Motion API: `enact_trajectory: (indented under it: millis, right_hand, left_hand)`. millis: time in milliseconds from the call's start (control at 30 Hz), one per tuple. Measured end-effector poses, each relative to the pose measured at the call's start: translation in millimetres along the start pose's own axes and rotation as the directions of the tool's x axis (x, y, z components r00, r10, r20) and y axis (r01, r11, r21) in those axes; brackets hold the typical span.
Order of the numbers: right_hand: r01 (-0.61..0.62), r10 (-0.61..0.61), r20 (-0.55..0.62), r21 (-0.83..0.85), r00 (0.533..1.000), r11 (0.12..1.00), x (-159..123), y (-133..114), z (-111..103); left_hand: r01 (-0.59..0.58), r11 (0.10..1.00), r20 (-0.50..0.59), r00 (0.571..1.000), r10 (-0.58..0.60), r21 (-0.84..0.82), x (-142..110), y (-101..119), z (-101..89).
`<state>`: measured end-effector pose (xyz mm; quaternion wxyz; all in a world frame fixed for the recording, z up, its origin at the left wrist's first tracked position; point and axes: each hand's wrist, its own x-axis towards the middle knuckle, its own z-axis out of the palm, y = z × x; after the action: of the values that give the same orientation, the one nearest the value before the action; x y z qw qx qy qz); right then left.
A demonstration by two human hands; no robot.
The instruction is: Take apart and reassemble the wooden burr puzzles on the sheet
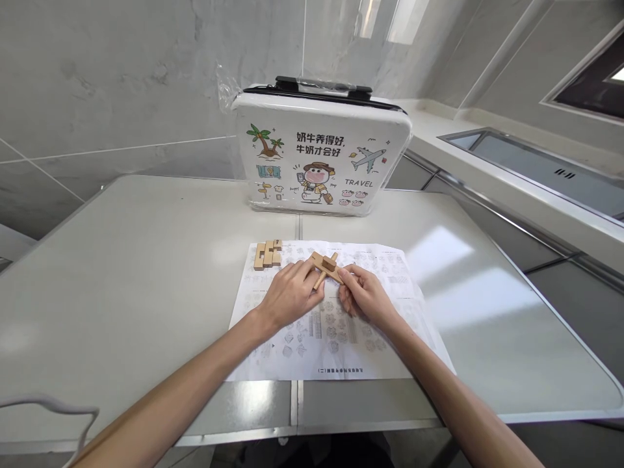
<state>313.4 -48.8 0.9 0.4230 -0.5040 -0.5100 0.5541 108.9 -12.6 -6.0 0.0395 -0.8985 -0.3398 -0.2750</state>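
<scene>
Between my hands is a small assembly of interlocked wooden puzzle pieces point(330, 264), held just above a printed sheet point(390, 351). One piece runs across another, and a short block stands up in the middle. My left hand point(291, 289) has its fingers closed on the left end of the assembly. On the right end, the thumb and fingers of my right hand point(364, 290) pinch the wood. Several loose notched wooden pieces point(268, 255) lie side by side on the sheet's far left corner, beyond my left hand.
A white case point(322, 156) with cartoon prints and a black handle stands at the back of the folding table point(146, 292), partly wrapped in clear plastic. A counter point(526, 169) runs along the right. A pale cable point(53, 406) crosses the near left corner.
</scene>
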Motion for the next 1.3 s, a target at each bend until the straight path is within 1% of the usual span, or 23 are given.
enact_trajectory:
  millis: [133, 300, 567, 700, 933, 1133, 1300]
  right_hand:
    - [-0.005, 0.005, 0.023, 0.033, 1.0, 0.999, 0.3, -0.4, -1.7]
    - [0.021, -0.026, 0.061, 0.082, 0.998, 0.996, -0.5, -2.5, -3.4]
    - [0.053, -0.061, 0.073, 0.104, 0.995, 0.993, -5.5, -8.3, -2.0]
    - [0.071, -0.08, 0.079, 0.111, 0.994, 0.991, -6.7, -7.7, -2.9]
    - [0.081, -0.095, 0.109, 0.125, 0.989, 0.989, -7.6, -6.7, -4.5]
    - [0.096, -0.106, 0.088, 0.107, 0.991, 0.99, -8.3, -7.5, -4.0]
    - [0.104, -0.11, 0.065, 0.097, 0.992, 0.99, -8.5, -8.4, -6.9]
  left_hand:
    - [-0.003, 1.0, -0.009, 1.0, 0.003, 0.017, -0.3, 1.4, -1.2]
    - [-0.031, 0.997, -0.014, 0.999, 0.032, 0.067, 0.2, 1.6, -2.8]
    - [-0.044, 0.994, 0.006, 0.999, 0.044, 0.104, 0.1, 1.4, -1.6]
    - [-0.035, 0.995, 0.004, 0.999, 0.035, 0.089, -0.3, 1.4, -1.6]
    - [-0.068, 0.989, -0.02, 0.997, 0.071, 0.135, -0.2, -0.5, -3.2]
    - [-0.01, 0.998, 0.001, 1.0, 0.01, 0.056, 1.8, 0.6, -7.7]
    - [0.024, 0.997, 0.012, 1.0, -0.025, 0.067, 2.3, 2.3, -10.4]
